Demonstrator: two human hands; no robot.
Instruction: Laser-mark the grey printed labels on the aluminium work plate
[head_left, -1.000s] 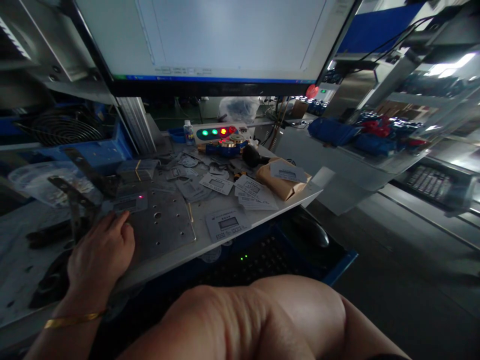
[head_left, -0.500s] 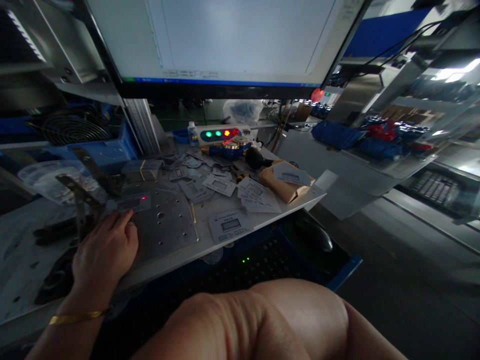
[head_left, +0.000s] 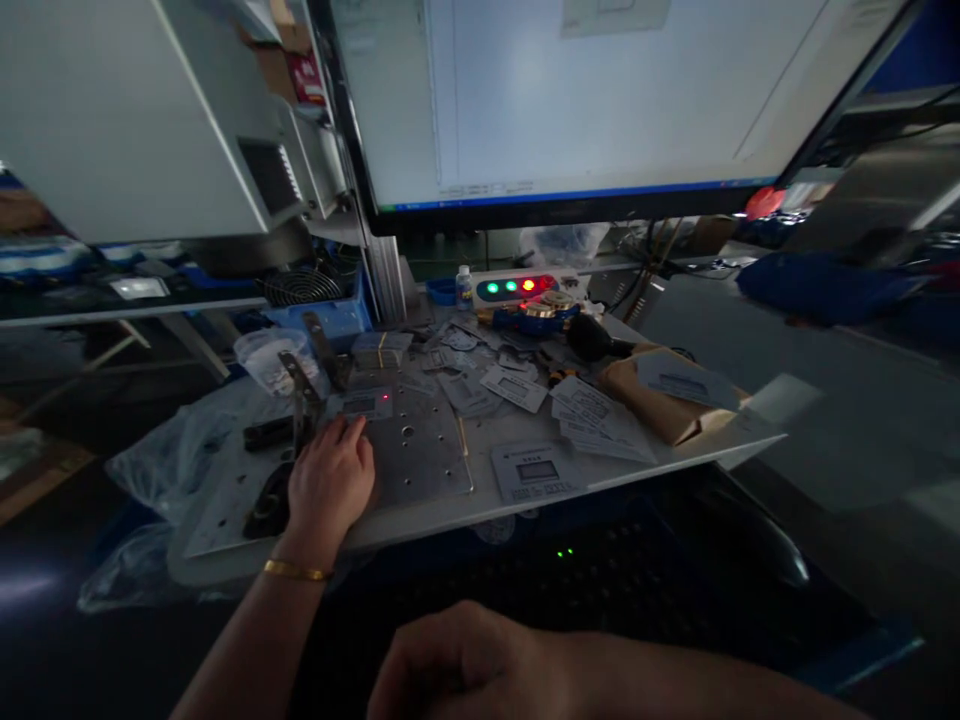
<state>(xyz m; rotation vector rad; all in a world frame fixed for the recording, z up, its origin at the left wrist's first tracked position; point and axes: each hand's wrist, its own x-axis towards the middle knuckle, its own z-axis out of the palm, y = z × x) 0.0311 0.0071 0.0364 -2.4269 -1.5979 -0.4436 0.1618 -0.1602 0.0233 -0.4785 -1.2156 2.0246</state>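
Observation:
My left hand (head_left: 330, 480), with a gold bracelet (head_left: 296, 571) on the wrist, rests palm down on a drilled metal plate (head_left: 427, 460). Its fingertips touch the near edge of a small grey nameplate (head_left: 367, 403) that carries a red laser dot. The fingers are loosely bent and hold nothing. My right hand (head_left: 465, 665) is low in the head view, back up, over the dark keyboard tray (head_left: 600, 580). Its fingers curl out of sight.
A large lit monitor (head_left: 600, 90) hangs above the bench. Several printed nameplates (head_left: 536, 470) lie scattered right of the plate, with a brown paper packet (head_left: 667, 400), a blue and brass meter (head_left: 536, 315) and a button box (head_left: 517, 287) behind. A toggle clamp (head_left: 300, 400) stands left of the plate.
The view has swung left and pulled back. My left hand stays on the plate by the nameplate. My right hand has come into view at the bottom, where only the bare arm showed.

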